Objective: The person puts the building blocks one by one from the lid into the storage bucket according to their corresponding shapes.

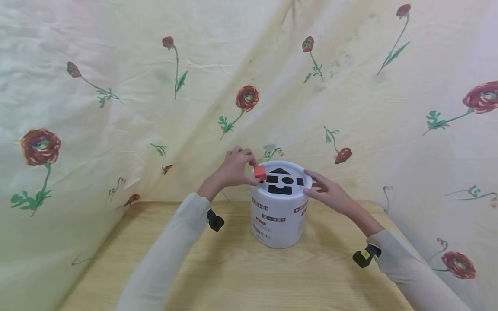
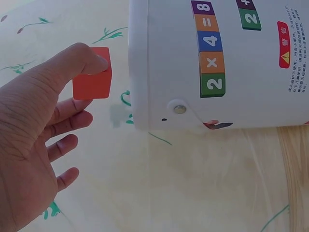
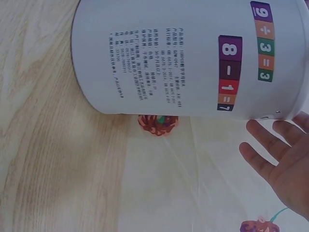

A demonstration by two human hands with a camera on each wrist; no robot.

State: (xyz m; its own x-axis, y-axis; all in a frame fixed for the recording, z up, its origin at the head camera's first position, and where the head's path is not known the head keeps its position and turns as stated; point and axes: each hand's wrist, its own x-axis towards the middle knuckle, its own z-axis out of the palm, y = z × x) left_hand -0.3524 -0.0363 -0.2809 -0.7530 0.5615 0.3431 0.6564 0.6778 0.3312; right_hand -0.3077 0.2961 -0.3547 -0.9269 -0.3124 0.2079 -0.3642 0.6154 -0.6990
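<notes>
My left hand pinches a red block between thumb and fingers, over the left edge of a white shape-sorter bucket. In the left wrist view the red block shows flat faces, and the other fingers hang loosely curled. The bucket's lid has several dark cut-outs, among them a triangle, a circle and an arch-like shape. My right hand touches the lid's right rim with fingers and thumb spread. In the right wrist view that hand has fairly straight fingers against the bucket's side.
The bucket stands upright on a light wooden table near its back edge. A flower-printed cloth hangs behind and at both sides. Each wrist wears a small black camera, the left one beside the bucket.
</notes>
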